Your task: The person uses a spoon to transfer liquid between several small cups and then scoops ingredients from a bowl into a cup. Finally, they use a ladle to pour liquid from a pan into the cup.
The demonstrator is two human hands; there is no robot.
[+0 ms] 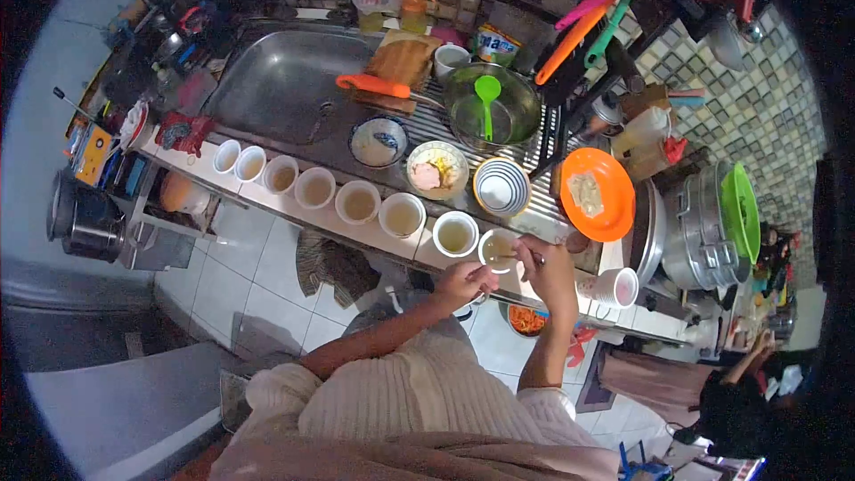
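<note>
A row of white cups [359, 203] holding pale brownish liquid runs along the counter's front edge. My right hand [549, 272] is closed round a thin spoon [506, 256], whose lower end dips into the last cup [496, 265] at the right of the row. Just left of that cup, my left hand [465, 285] is closed with its fingertips pinched together; whether anything is in them is hidden. Behind the row are a striped bowl [502, 187], a patterned bowl [437, 169] with pink and yellow food, and a smaller bowl [378, 142] with pale contents.
An orange plate [577, 224] with pale food and a stack of white cups [616, 287] lie to the right. A steel pot [463, 107] with a green ladle [487, 102] stands behind. The sink [285, 62] is at the left. Another person [735, 410] is at far right.
</note>
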